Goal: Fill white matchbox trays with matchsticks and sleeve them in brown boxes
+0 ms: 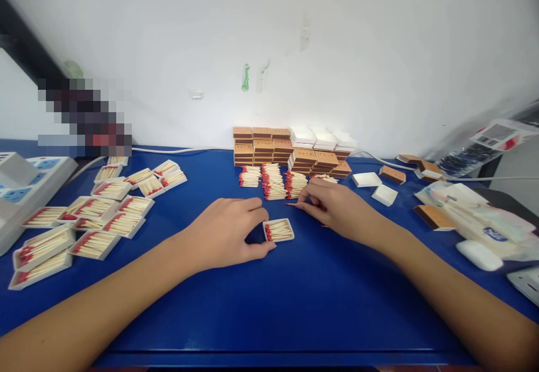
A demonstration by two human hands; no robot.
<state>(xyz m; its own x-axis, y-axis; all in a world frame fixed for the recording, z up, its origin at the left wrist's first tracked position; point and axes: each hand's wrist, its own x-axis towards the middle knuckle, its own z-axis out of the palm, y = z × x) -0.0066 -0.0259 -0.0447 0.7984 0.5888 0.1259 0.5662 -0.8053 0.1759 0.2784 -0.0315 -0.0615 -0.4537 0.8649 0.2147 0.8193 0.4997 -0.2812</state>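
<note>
My left hand [227,232] rests on the blue table [269,304], its thumb and fingers curled round the left end of a small white tray [278,230] filled with red-tipped matches. My right hand [332,206] lies just right of that tray, fingers pinched on a few matches [291,204] whose red tips point left. Piles of loose matches [273,181] lie directly behind both hands.
Several filled match trays [88,220] are spread at the left, beside a white power strip [25,184]. Stacked brown matchbox sleeves [269,145] stand against the wall. Empty white trays [374,187], sleeves and plastic packets [475,215] lie at the right.
</note>
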